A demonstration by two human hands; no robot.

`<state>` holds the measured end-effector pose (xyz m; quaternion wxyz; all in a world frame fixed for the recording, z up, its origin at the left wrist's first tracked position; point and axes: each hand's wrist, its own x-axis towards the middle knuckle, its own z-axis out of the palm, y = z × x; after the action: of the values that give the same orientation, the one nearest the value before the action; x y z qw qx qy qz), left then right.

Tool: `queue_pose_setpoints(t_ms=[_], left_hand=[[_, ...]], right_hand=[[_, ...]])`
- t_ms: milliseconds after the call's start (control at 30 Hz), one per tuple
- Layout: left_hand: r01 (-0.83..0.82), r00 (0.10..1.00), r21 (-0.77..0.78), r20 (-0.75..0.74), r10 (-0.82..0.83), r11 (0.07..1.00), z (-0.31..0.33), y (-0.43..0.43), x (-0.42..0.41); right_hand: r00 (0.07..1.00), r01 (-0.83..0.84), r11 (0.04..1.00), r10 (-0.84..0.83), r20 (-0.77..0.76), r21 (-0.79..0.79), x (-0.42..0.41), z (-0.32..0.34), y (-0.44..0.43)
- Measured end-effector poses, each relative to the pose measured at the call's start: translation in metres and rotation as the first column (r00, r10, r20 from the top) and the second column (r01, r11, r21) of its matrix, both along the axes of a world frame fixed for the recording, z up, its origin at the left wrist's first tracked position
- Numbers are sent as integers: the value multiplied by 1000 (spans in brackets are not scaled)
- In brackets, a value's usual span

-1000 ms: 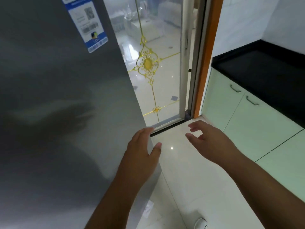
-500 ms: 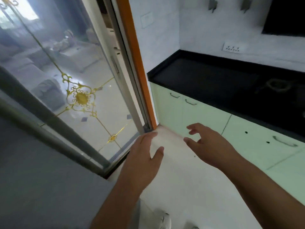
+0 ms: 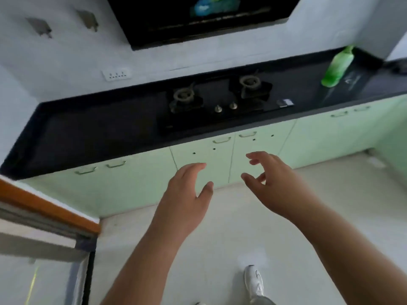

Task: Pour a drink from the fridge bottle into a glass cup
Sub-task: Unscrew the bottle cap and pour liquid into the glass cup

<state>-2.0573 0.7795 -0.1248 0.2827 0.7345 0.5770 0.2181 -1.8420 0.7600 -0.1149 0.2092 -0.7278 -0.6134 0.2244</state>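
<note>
A green bottle [image 3: 337,67] stands on the black countertop [image 3: 92,128] at the far right, well beyond both hands. My left hand [image 3: 187,194] and my right hand [image 3: 273,179] are held out in front of me over the floor, both empty with fingers apart. They hover before the pale green cabinet doors, touching nothing. No glass cup shows in the head view, and the fridge is out of view.
A two-burner gas hob [image 3: 218,97] is set into the countertop, with a dark range hood [image 3: 198,16] above. A small dark object [image 3: 285,102] lies right of the hob. Orange door frame [image 3: 44,208] at lower left. My white shoe [image 3: 254,280] stands on the light floor.
The view has swung right, away from the grey fridge door and the glass sliding door, to the counter with the hob and the green bottle. Both hands stay out front, empty.
</note>
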Motion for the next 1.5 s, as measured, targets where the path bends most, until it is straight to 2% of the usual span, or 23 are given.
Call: queue_pose_setpoints(t_ms=[167,333,700,1100,1500], left_hand=[[266,964,-6,4,-266,964,6,8,83],[397,918,4,-9,-397,918,15,16,166],[406,914,20,4,-406,914,20,45,296],[505,863,-84,26,-504,859,-6,131,418],[685,728,-9,40,-684,728,9,278,545]], right_hand=[[960,280,960,-280,-12,1,76,-5,-46],[893,449,893,-449,-22,2,152,2,-69],[880,475,880,-475,13,28,292,10,-59],[853,522,848,-518,67,-97,385,-6,4],[708,704,710,-698,104,-29,477,14,112]])
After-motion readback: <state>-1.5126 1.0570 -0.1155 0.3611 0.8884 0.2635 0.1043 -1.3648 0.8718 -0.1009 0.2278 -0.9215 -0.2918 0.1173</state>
